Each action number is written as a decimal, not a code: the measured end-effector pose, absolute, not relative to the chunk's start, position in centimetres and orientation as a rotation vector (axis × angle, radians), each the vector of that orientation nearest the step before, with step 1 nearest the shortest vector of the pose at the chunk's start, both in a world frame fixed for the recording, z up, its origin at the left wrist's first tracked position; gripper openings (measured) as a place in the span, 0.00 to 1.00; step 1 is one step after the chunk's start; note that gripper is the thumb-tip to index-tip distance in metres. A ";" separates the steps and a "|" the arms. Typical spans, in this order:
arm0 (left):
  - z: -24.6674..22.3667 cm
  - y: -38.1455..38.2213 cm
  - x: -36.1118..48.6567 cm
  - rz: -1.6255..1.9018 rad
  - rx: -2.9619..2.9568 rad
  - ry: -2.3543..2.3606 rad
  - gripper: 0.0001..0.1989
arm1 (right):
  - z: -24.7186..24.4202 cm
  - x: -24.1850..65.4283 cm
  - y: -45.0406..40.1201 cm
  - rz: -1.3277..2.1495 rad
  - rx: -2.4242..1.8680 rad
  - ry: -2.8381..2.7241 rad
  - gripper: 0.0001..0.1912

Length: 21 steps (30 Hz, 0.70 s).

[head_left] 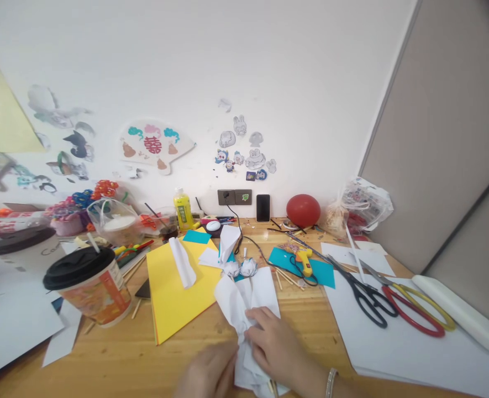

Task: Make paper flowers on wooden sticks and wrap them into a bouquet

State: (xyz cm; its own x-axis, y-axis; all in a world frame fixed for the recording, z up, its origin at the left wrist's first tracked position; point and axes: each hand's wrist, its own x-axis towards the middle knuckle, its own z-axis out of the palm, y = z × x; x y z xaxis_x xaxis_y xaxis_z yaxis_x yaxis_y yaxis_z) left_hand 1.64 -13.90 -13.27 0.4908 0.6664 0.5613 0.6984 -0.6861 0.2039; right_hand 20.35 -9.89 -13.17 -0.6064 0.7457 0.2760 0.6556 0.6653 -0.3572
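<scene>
White paper (267, 284), creased and gathered at its middle, lies at the front of the table. My right hand (277, 345) comes in from the lower right with a bracelet on its wrist. Its fingers are bent and closed on the gathered paper. Against the paper's left side is my left hand (211, 369), blurred, its fingertips pinched together at the narrow crumpled part. Two crumpled paper balls (248, 267) sit just beyond the paper's far edge. Thin wooden sticks poke out from under the paper near my right wrist.
Yellow sheets (173, 298) and a lidded drink cup (93, 284) stand left. To the right lie a yellow glue gun (305, 260) on blue paper, black-handled scissors (368, 298) and red-and-yellow-handled scissors (418, 309). Behind are a red balloon (303, 210), a phone (263, 208) and a yellow bottle (182, 209).
</scene>
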 end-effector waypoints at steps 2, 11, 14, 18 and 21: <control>-12.9 -13.5 1.8 -1.016 -2.686 -1.415 0.11 | -13.2 20.3 -9.9 0.309 -1.099 -2.464 0.09; -13.0 -13.7 3.3 -1.134 -2.680 -1.790 0.09 | -13.2 20.3 -10.0 0.465 -1.050 -2.245 0.18; -13.3 -13.8 3.4 -1.135 -2.740 -1.797 0.09 | -13.2 20.3 -10.1 0.481 -1.032 -2.188 0.15; -14.6 -13.7 3.7 -1.219 -2.798 -1.735 0.11 | -13.6 20.2 -10.0 0.425 -0.974 -2.185 0.10; -15.5 -13.6 3.9 -1.233 -2.861 -1.642 0.13 | -14.0 20.2 -9.9 0.397 -0.954 -2.172 0.10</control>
